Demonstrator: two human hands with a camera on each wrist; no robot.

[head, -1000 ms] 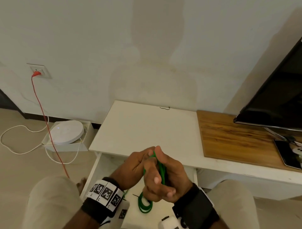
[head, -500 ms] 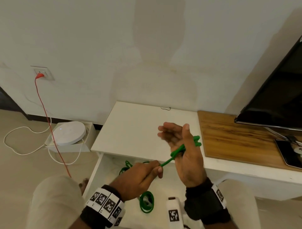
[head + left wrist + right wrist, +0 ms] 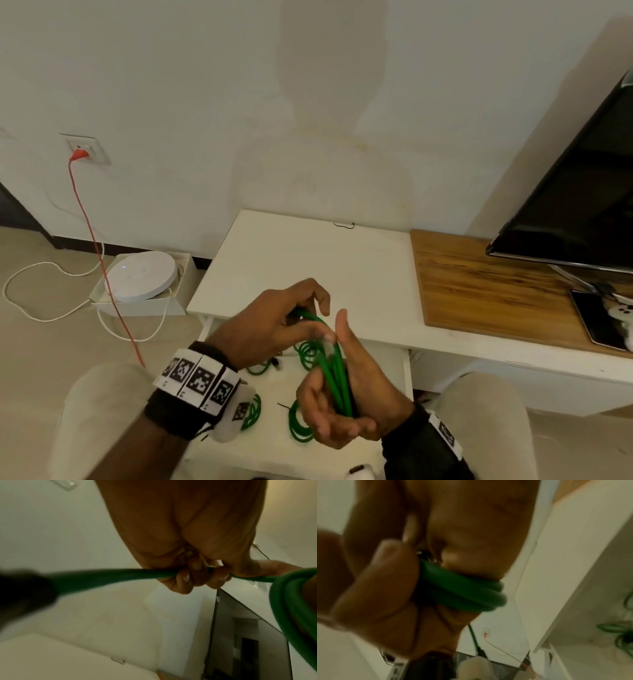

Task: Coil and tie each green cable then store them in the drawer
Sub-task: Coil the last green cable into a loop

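our left hand [image 3: 274, 322] pinches the free end of the thin green cable [image 3: 337, 380] | our right hand [image 3: 346, 404] cups its coiled loops, fingers half-curled | above the open white drawer [image 3: 274, 442]

Head view looks down and forward over the white surface [image 3: 308, 260]; both wrist views sit close, sharing the green cable [image 3: 109, 574].

TV [image 3: 582, 192] on wood top [image 3: 479, 287]; phone [image 3: 596, 318] under it; white round device [image 3: 142, 275] in box, floor left; red cord [image 3: 92, 240] in wall socket [image 3: 87, 148].
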